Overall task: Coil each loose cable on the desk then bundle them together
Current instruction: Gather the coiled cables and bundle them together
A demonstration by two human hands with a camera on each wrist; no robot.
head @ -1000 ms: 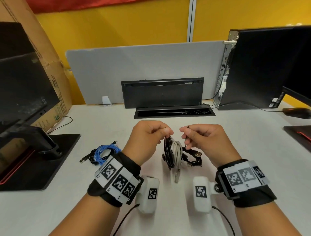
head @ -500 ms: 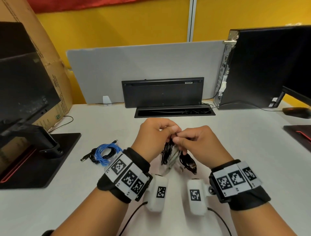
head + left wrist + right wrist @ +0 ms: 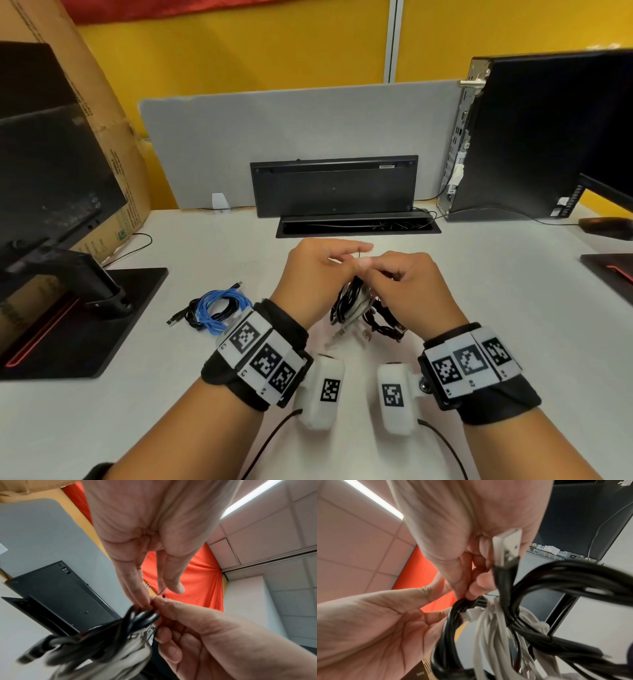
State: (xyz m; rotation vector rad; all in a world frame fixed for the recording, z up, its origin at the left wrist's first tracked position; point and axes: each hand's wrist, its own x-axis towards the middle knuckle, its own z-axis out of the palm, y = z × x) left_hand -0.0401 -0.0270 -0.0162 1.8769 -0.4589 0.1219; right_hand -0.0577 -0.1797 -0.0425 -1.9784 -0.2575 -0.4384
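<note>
Holding a bundle of black & white cables [image 3: 356,305] up just above the desk [image 3: 496,308], w/ both hands meeting at its top. My left hand [image 3: 313,274] has its fingers [image 3: 135,588] mostly straight, tips pinching a thin black tie [image 3: 162,591] at the top of the bundle. My right hand [image 3: 409,291] is curled, thumb & forefinger pinching the same spot. A 2nd coil, blue & black [image 3: 214,310], lies on the desk left of my left wrist, apart from the bundle.
</note>
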